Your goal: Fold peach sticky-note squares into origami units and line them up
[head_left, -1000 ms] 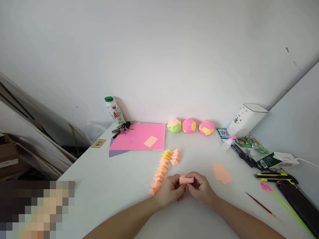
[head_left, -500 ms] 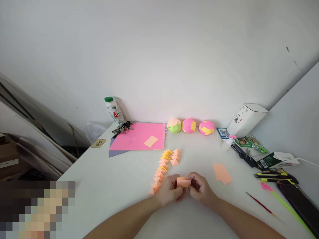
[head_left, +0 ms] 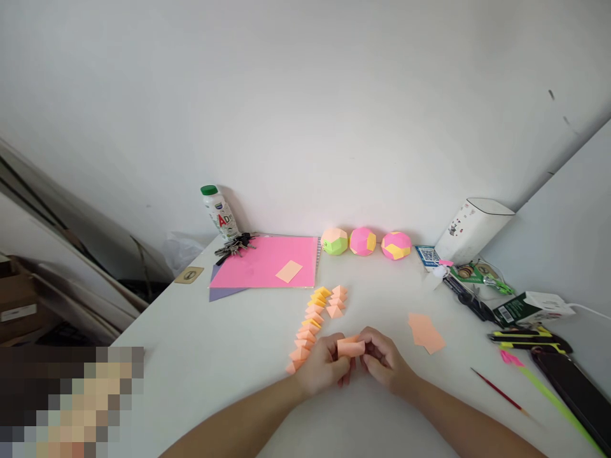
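A small piece of orange paper (head_left: 351,347), partly folded, is held between my two hands above the table. My left hand (head_left: 326,366) pinches its left end, thumb in front. At the right end, the fingers of my right hand (head_left: 386,361) are closed on the paper's edge. Just beyond my left hand runs a row of folded paper pieces (head_left: 310,323) in orange and yellow, its near end close to my wrist. A shorter stack of folded orange pieces (head_left: 337,301) lies beside it. To the right rest flat orange paper sheets (head_left: 426,333).
Three faceted paper balls (head_left: 363,242) sit against the wall. A pink folder (head_left: 262,264) bears keys (head_left: 235,247) and a paper slip (head_left: 289,271); a bottle (head_left: 218,213) stands behind. On the right are a thin brush (head_left: 499,389), a cutter (head_left: 529,339), a black case (head_left: 573,388) and a white container (head_left: 472,230).
The orange paper has tilted and curled a little between my fingers, with its front face turned more toward me. My hands have barely shifted; everything else on the table stays put.
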The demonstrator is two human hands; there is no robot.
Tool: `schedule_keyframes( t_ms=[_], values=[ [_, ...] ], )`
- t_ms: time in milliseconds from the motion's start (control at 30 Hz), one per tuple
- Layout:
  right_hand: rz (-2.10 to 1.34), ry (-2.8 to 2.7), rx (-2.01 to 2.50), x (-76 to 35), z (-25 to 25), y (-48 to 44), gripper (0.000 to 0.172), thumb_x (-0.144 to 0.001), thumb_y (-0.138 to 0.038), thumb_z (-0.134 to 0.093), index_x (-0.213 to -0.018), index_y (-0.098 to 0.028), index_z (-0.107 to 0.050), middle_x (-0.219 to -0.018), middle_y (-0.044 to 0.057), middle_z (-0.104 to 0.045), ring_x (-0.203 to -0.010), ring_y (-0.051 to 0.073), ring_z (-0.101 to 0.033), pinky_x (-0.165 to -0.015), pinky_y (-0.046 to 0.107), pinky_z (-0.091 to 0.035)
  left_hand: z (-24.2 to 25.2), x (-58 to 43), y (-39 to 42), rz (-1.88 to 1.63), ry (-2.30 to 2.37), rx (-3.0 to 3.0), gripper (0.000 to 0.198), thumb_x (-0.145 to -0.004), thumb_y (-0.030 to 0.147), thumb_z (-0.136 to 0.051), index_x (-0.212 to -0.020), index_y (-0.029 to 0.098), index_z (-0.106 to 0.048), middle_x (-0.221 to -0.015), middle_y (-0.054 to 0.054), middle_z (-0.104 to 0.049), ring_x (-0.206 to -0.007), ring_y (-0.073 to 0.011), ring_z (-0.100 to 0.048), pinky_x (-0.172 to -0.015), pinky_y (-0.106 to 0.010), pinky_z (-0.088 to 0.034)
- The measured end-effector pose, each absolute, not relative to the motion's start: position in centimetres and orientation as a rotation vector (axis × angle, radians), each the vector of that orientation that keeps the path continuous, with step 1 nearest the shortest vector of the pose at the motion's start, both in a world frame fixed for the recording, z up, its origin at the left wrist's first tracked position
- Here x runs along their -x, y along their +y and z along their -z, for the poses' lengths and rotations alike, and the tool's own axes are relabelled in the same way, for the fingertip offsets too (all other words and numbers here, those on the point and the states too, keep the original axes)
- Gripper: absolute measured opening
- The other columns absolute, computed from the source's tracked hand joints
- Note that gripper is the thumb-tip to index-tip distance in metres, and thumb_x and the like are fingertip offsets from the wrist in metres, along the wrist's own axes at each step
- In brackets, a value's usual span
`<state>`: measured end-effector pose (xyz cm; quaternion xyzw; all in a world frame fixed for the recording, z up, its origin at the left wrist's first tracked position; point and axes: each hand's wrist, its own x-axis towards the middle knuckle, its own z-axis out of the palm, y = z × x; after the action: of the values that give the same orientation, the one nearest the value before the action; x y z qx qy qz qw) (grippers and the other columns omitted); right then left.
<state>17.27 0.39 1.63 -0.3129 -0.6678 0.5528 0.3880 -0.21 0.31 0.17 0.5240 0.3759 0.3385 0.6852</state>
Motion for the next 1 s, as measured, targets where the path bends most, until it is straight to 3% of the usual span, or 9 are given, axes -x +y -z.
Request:
schedule_keyframes(
  t_ms=[200,500,700,1000],
  values=[
    [-1.396,-1.631,0.867,-16.95,-1.31,0.43,0.005,-0.082,-0.018,-0.052,-0.079,-0.019,-0.056,-0.072,0.0,-0.056,-0.061,0.014,-0.058,-0.056,0.026,-0.047,-0.25,-0.09,0.28,-0.77,0.859,-1.188,0.007,-0.079,0.022,-0.054,-0.081,0.016,-0.052,-0.059,0.004,-0.053,-0.044,-0.0097,-0.052,-0.043,-0.022,-0.04],
    [-1.443,-1.624,0.888,-16.89,-1.29,0.4,0.015,-0.087,-0.031,-0.052,-0.086,-0.018,-0.06,-0.076,0.003,-0.061,-0.064,0.017,-0.062,-0.06,0.029,-0.052,-0.29,-0.13,0.33,-0.787,0.834,-1.227,0.013,-0.084,0.026,-0.051,-0.086,0.015,-0.057,-0.059,0.004,-0.051,-0.045,-0.0091,-0.052,-0.042,-0.021,-0.041],
    [-1.285,-1.628,0.971,-17.04,-1.39,0.57,0.017,-0.085,-0.029,-0.056,-0.074,-0.017,-0.06,-0.07,0.002,-0.059,-0.064,0.015,-0.058,-0.058,0.026,-0.048,-0.4,-0.11,0.21,-0.785,0.88,-1.192,0.014,-0.082,0.029,-0.055,-0.085,0.015,-0.056,-0.067,0.002,-0.055,-0.045,-0.009,-0.054,-0.042,-0.021,-0.041],
    [-1.423,-1.562,0.884,-16.6,-1.66,0.36,0.01,-0.082,-0.022,-0.054,-0.077,-0.018,-0.062,-0.07,0.001,-0.06,-0.055,0.013,-0.058,-0.054,0.026,-0.05,-0.46,-0.26,0.15,-0.788,0.905,-1.195,0.007,-0.08,0.02,-0.052,-0.085,0.016,-0.054,-0.064,0.004,-0.053,-0.045,-0.0087,-0.053,-0.041,-0.021,-0.042]
  ],
)
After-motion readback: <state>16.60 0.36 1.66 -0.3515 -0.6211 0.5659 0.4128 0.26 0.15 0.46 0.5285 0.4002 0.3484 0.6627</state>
